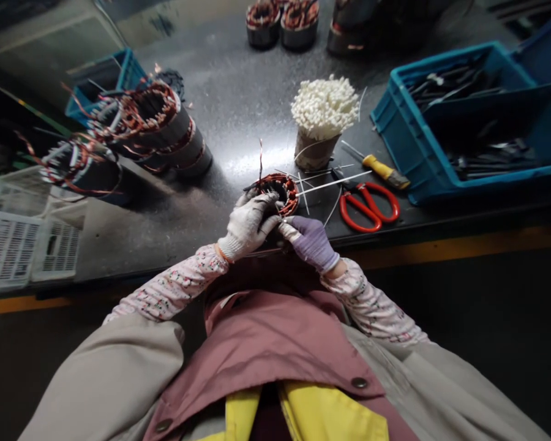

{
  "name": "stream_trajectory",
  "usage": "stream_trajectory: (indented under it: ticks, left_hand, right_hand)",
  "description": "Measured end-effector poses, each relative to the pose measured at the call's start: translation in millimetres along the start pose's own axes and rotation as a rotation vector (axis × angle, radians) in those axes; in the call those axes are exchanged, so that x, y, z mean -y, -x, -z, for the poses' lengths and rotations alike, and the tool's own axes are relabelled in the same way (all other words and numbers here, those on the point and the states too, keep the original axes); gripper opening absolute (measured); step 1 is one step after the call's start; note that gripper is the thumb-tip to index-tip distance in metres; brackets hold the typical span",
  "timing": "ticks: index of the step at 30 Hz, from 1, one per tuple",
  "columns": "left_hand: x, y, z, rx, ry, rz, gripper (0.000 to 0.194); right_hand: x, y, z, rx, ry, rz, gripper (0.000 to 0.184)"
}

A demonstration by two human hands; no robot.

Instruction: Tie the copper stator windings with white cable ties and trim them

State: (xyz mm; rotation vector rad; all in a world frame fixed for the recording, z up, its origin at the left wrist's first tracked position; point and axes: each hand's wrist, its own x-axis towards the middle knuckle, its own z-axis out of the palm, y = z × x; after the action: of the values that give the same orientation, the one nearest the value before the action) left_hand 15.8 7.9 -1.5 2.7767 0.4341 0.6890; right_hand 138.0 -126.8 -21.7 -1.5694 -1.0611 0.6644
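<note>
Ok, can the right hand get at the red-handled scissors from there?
Probably yes: the red-handled scissors lie close to the right hand, with only a thin white strand between them. That hand would likely have to leave the copper-wound stator first.

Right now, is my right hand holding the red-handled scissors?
No, the red-handled scissors lie on the table, apart from your right hand.

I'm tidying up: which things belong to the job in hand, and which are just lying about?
Likely in use:
copper-wound ring, at left hand and right hand
white strip
red-handled scissors

Seemingly lying about:
yellow-handled screwdriver
right blue crate
white basket
</note>
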Motion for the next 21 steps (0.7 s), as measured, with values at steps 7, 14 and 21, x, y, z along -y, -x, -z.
stream_trajectory:
  ticks: [7,14,21]
  left_hand:
    - [1,6,-11.2,-0.128,-0.003,-0.097,0.029]
    - [1,1,-4.9,-0.100,0.010,-0.189,0.023]
    - [2,1,-4.2,-0.062,0.068,-0.233,0.025]
  right_hand:
    - [8,21,10,-0.236,0.239,0.282,0.016]
    - [24,15,16,-0.087,0.215,0.266,0.016]
    - [14,-8,11,-0.036,0.254,0.108,0.021]
